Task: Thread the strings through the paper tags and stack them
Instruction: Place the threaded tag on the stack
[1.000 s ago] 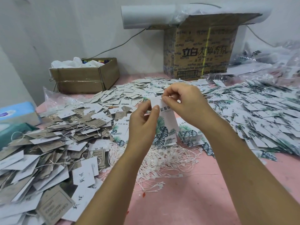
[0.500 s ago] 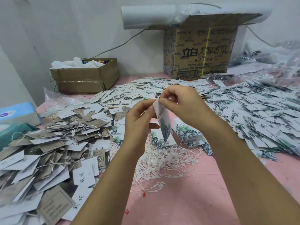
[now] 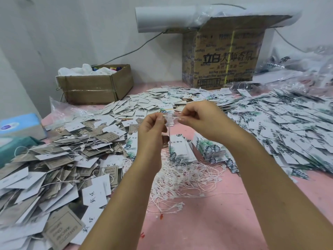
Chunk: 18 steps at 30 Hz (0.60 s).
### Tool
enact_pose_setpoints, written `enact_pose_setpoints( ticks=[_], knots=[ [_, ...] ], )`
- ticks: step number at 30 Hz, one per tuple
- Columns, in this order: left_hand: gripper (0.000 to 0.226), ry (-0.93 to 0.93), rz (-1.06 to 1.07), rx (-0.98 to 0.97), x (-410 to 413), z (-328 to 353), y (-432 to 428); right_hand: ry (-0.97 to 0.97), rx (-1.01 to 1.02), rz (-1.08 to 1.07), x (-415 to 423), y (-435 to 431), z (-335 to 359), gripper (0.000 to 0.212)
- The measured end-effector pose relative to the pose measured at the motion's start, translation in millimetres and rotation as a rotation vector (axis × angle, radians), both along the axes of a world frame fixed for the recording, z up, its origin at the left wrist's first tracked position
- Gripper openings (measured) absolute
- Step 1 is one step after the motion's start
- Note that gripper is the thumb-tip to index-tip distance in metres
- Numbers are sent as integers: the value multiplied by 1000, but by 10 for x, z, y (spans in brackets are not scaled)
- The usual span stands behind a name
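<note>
Nearest, below the grip and toward the body: a bare strip of pink table (image 3: 207,230), with both forearms crossing above it. Directly under the grip: string pile (image 3: 182,179), tangled, with loops and ends mixed together.

At the grip: tag (image 3: 169,123) held up off the table, edge-on to the camera, hanging between the hands. Left hand (image 3: 153,129) pinches at its top. Right hand (image 3: 200,120) pinches the string (image 3: 175,117), which runs across to the tag's top. Too small and blurred to tell whether the string is through the hole. Judged step: threading, or closing the loop.

Risks:
- The string is thin and the hold is fingertips only. A slip on the right side would let the end back out of the hole.
- The tag hangs from its top alone. A twist or a hard tug could tear the hole or drop the tag into the tangle beneath, where loops would snag it.
- Hands lowered too low could drag strings out of the pile.

Room:
- Open air above the grip, and a free path down to the near bare strip.
- Left of the grip: heap of strung tags (image 3: 59,159), its ragged edge near the left forearm.
- Just beyond and below the grip: squared leaf-print stacks (image 3: 210,147), easy to topple with a passing wrist.
- Right of the grip: a wide spread of loose leaf tags (image 3: 288,127), leaving little room to set anything down.
- Far left: tissue box (image 3: 18,125).
- Far beyond, at the wall: low carton (image 3: 93,87) and tall carton (image 3: 223,56).
</note>
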State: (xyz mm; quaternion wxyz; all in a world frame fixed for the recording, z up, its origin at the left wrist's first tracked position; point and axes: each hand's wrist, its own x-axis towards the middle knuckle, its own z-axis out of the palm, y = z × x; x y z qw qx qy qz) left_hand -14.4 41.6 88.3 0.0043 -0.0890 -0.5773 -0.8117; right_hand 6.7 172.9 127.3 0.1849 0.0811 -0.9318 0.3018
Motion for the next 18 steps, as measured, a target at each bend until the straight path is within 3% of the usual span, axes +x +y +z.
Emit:
enact_pose_setpoints(
  ticks=[6, 10, 18],
  knots=[
    [13, -257, -45, 330, -116, 19, -76, -139, -146, -95, 44, 324, 33, 20],
    [17, -369, -144, 495, -126, 27, -106, -146, -262, -163, 73, 474, 35, 22],
    [23, -371, -131, 376, -115, -16, -80, -193, -358, -188, 10, 453, -7, 32]
  ],
)
